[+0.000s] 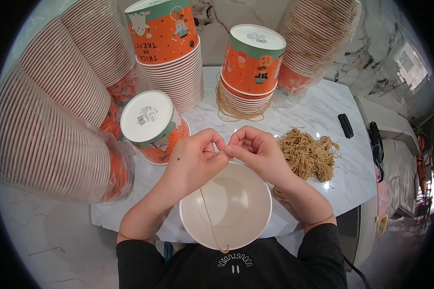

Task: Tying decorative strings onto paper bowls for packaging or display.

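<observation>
A white-lined paper bucket (250, 212) stands mouth up at the table's near edge, close to my body. A thin tan cord (208, 214) is knotted at its near rim and runs over the opening up to my left hand (195, 156). My right hand (258, 151) meets the left just above the far rim. Both hands are closed, thumbs and fingertips pinched together on the cord; its end is hidden between them. Right of my right hand lies a heap of tan cords (308, 154), and a few strands show beside the bucket under my right forearm.
An upturned orange bucket (149, 120) stands left of my hands. Behind are a tall bucket stack (171, 77) and a shorter one (253, 62) with cord around its base. Plastic-wrapped stacks (48, 139) crowd the left; another (318, 38) stands back right. A black object (345, 125) lies at right.
</observation>
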`<action>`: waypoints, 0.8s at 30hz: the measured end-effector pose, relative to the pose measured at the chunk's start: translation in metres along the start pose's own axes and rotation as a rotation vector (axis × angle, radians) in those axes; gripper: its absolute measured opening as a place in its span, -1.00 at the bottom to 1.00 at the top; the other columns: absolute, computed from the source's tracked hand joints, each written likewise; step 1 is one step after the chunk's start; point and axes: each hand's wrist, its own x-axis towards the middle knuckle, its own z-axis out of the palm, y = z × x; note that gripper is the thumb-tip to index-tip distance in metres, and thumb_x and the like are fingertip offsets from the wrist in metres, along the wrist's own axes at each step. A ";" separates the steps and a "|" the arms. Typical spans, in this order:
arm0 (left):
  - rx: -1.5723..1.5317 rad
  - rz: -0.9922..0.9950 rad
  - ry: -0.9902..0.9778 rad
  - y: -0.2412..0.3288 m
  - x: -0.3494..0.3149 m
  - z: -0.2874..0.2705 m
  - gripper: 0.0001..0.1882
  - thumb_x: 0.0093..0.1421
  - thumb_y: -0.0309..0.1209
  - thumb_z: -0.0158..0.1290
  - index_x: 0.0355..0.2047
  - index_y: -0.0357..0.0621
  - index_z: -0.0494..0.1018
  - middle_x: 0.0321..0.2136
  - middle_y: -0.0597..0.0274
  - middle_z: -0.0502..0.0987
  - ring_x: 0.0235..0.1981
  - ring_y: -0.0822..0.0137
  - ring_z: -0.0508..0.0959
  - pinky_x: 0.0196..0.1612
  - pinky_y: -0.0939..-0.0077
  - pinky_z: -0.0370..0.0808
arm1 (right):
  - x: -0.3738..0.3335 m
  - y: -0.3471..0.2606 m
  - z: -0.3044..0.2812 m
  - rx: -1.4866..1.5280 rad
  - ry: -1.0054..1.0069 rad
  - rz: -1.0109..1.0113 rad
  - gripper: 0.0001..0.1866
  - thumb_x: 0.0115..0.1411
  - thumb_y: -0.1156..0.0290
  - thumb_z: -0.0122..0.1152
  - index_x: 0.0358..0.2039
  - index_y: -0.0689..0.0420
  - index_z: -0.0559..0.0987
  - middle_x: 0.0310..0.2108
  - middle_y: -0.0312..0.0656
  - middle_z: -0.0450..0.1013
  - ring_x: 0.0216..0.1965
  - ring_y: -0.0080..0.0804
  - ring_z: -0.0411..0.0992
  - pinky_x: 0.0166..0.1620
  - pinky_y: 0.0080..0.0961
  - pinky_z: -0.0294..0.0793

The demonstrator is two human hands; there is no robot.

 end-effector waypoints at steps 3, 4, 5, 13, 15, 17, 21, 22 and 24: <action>-0.009 -0.016 0.020 -0.001 0.000 0.001 -0.82 0.12 -0.40 0.24 -0.34 -0.18 0.48 -0.74 0.35 0.25 -0.70 0.51 0.22 -0.58 0.45 0.19 | -0.004 -0.008 0.002 -0.257 0.042 0.010 -0.88 0.37 0.46 0.30 -0.20 0.23 0.56 -0.35 -0.43 0.54 -0.37 -0.87 0.41 -0.36 -0.84 0.31; 0.008 -0.012 0.032 -0.001 0.000 0.002 -0.82 0.12 -0.41 0.25 -0.34 -0.18 0.48 -0.73 0.34 0.27 -0.70 0.50 0.24 -0.58 0.45 0.21 | -0.005 -0.009 0.005 -0.314 0.074 -0.020 -0.87 0.35 0.44 0.31 -0.22 0.23 0.58 -0.40 -0.39 0.55 -0.45 -0.80 0.38 -0.40 -0.73 0.33; 0.024 -0.008 0.043 -0.002 0.000 0.003 -0.82 0.12 -0.41 0.25 -0.33 -0.19 0.49 -0.73 0.32 0.28 -0.70 0.48 0.26 -0.58 0.44 0.22 | -0.007 -0.010 0.007 -0.370 0.108 -0.050 -0.86 0.34 0.42 0.32 -0.25 0.24 0.60 -0.46 -0.35 0.57 -0.52 -0.73 0.34 -0.44 -0.62 0.36; 0.086 0.011 0.049 0.004 -0.003 -0.001 -0.81 0.10 -0.40 0.27 -0.33 -0.18 0.51 -0.69 0.21 0.41 -0.65 0.38 0.41 -0.50 0.45 0.41 | -0.012 -0.012 0.011 -0.535 0.116 -0.139 -0.87 0.30 0.43 0.32 -0.23 0.22 0.64 -0.48 -0.25 0.55 -0.53 -0.59 0.37 -0.42 -0.55 0.40; 0.090 0.030 0.048 0.004 -0.002 -0.001 -0.81 0.10 -0.40 0.28 -0.34 -0.18 0.51 -0.67 0.20 0.43 -0.65 0.36 0.43 -0.48 0.45 0.43 | -0.013 -0.016 0.010 -0.525 0.103 -0.115 -0.88 0.30 0.43 0.31 -0.24 0.22 0.65 -0.48 -0.24 0.55 -0.53 -0.58 0.38 -0.42 -0.54 0.40; 0.089 0.059 0.037 0.003 -0.002 -0.001 -0.78 0.10 -0.39 0.29 -0.34 -0.18 0.49 -0.67 0.21 0.41 -0.66 0.36 0.41 -0.51 0.43 0.39 | -0.013 -0.017 0.009 -0.552 0.067 -0.119 -0.89 0.32 0.44 0.28 -0.22 0.22 0.62 -0.47 -0.23 0.54 -0.51 -0.55 0.39 -0.40 -0.53 0.41; 0.083 0.009 -0.004 0.002 -0.001 -0.008 -0.77 0.10 -0.40 0.30 -0.34 -0.17 0.46 -0.70 0.26 0.32 -0.68 0.40 0.34 -0.54 0.41 0.31 | -0.012 -0.016 0.008 -0.607 0.000 -0.193 -0.89 0.34 0.46 0.24 -0.19 0.22 0.57 -0.45 -0.22 0.52 -0.50 -0.53 0.40 -0.39 -0.52 0.41; 0.078 0.009 -0.021 0.004 0.000 -0.011 -0.76 0.10 -0.41 0.31 -0.33 -0.16 0.45 -0.70 0.30 0.27 -0.67 0.43 0.30 -0.55 0.42 0.26 | -0.012 -0.018 0.008 -0.593 -0.025 -0.179 -0.89 0.36 0.46 0.21 -0.18 0.23 0.55 -0.45 -0.24 0.50 -0.48 -0.55 0.38 -0.37 -0.53 0.40; 0.072 0.010 -0.039 0.008 0.000 -0.016 -0.75 0.10 -0.42 0.31 -0.32 -0.15 0.43 -0.70 0.34 0.21 -0.67 0.46 0.26 -0.55 0.42 0.22 | -0.012 -0.019 0.007 -0.578 -0.049 -0.165 -0.89 0.38 0.45 0.18 -0.17 0.23 0.52 -0.45 -0.26 0.47 -0.46 -0.58 0.36 -0.36 -0.54 0.39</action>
